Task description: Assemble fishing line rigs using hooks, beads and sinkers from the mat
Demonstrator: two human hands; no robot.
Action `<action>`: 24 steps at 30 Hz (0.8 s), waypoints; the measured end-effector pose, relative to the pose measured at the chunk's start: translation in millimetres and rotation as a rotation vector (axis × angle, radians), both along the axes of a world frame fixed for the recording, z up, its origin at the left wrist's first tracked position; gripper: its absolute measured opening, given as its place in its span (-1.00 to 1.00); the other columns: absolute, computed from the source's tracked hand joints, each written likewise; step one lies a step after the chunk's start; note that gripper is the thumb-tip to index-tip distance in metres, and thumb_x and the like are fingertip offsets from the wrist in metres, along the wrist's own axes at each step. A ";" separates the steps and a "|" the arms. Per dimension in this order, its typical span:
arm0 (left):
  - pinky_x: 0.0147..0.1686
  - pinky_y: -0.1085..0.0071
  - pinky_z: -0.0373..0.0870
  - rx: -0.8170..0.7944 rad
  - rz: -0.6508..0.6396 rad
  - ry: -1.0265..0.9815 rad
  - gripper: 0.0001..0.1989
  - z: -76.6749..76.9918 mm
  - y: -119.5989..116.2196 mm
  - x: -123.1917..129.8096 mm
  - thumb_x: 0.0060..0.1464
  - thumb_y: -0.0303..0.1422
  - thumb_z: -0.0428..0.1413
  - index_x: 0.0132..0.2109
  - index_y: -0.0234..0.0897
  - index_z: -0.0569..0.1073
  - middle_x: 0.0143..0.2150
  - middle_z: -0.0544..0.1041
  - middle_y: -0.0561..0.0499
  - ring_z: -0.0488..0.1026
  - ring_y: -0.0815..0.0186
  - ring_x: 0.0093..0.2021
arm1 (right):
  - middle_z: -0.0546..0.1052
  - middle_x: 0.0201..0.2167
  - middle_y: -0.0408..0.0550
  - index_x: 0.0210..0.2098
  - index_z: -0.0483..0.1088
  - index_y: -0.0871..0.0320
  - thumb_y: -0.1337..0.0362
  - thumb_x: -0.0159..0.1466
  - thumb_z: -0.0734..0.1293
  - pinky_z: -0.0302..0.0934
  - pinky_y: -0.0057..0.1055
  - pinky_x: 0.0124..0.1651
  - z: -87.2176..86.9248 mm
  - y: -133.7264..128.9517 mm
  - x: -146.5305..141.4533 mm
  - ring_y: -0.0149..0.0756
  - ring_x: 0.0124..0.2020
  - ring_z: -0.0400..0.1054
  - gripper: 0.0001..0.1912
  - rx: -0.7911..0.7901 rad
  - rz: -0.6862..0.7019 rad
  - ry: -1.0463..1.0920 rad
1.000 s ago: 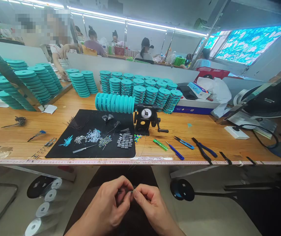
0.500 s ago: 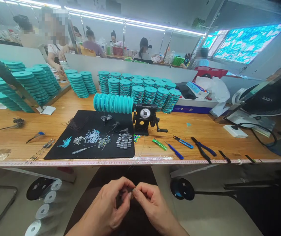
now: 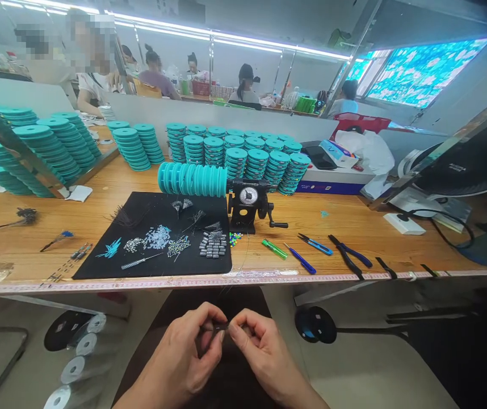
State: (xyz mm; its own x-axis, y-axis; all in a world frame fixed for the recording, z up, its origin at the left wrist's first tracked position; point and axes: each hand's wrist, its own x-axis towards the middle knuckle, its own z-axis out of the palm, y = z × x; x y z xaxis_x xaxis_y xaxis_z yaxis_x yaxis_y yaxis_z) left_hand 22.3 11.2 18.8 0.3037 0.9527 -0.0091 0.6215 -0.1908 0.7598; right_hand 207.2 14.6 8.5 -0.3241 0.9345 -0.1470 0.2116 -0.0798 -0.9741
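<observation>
Below the table's front edge, over my dark lap, both hands meet with their fingertips nearly touching. A small, thin dark piece (image 3: 221, 327) shows between them, too small to name. My left hand (image 3: 188, 349) is closed, thumb and forefinger pinching that piece. My right hand (image 3: 263, 346) is closed too, its thumb and forefinger pinched at the piece's other end. On the table beyond lies a black mat (image 3: 141, 213) with small grey cylinders (image 3: 213, 246), pale beads (image 3: 157, 237), turquoise slips (image 3: 110, 248) and a thin hooked tool (image 3: 133, 263).
A black hand-crank winder (image 3: 246, 207) carries turquoise spools (image 3: 192, 179); more spools stand stacked behind. Right of the mat lie a green tool (image 3: 275, 249), a blue-handled tool (image 3: 303, 261), thread snips (image 3: 315, 244) and pliers (image 3: 349, 255). Co-workers sit beyond the low partition (image 3: 141, 108).
The view has shifted slightly. My hands stay together, and the dark piece shows a little more between my fingertips. Across the partition, a co-worker's arm has drawn back from a stack of spools.
</observation>
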 end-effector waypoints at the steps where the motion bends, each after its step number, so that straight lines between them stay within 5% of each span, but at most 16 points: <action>1: -0.48 0.51 0.32 0.010 0.001 -0.010 -0.86 0.9 -0.1 1.1 0.15 -0.45 0.01 -0.19 -0.19 0.43 -0.44 0.48 0.10 0.40 0.37 -0.51 | 0.18 -0.55 -0.24 -0.40 0.39 0.20 0.04 0.36 0.26 -0.11 -0.46 -0.48 -0.8 0.2 0.1 -0.43 -0.52 -0.02 -0.63 -0.009 -0.004 0.008; 8: -0.47 0.49 0.31 0.136 -0.015 0.007 -0.83 -4.6 0.2 4.6 0.13 -0.46 0.05 -0.29 -0.17 0.53 -0.48 0.52 0.09 0.43 0.36 -0.50 | 0.10 -0.58 -0.28 -0.44 0.31 0.18 0.00 0.32 0.30 -0.19 -0.45 -0.52 -0.5 -4.2 0.1 -0.45 -0.54 -0.10 -0.62 -0.054 -0.054 0.053; 12: -0.51 0.51 0.28 0.059 0.024 0.031 -0.85 -2.6 1.5 3.3 0.15 -0.46 0.00 -0.32 -0.20 0.43 -0.50 0.44 0.11 0.37 0.38 -0.53 | 0.07 -0.61 -0.31 -0.43 0.34 0.18 0.03 0.32 0.31 -0.23 -0.44 -0.54 0.0 -3.9 0.9 -0.46 -0.57 -0.12 -0.65 -0.038 -0.074 0.014; 18: -0.43 0.51 0.40 -0.021 -0.006 -0.067 -0.72 13.9 3.8 5.2 0.07 -0.48 0.05 -0.04 -0.21 0.43 -0.44 0.45 0.11 0.42 0.36 -0.46 | 0.09 -0.58 -0.30 -0.26 0.45 0.13 0.20 0.33 0.32 -0.08 -0.45 -0.44 9.3 -1.3 4.9 -0.43 -0.53 -0.01 -0.86 0.075 -0.012 -0.123; 24: -0.37 0.54 0.47 -0.052 0.055 -0.110 -0.83 9.5 2.1 6.1 0.09 -0.42 0.09 -0.22 -0.14 0.56 -0.29 0.64 0.08 0.55 0.34 -0.33 | 0.12 -0.59 -0.29 -0.38 0.39 0.16 0.18 0.34 0.29 -0.09 -0.44 -0.46 13.0 -3.9 6.0 -0.43 -0.53 -0.01 -0.78 0.075 -0.023 -0.144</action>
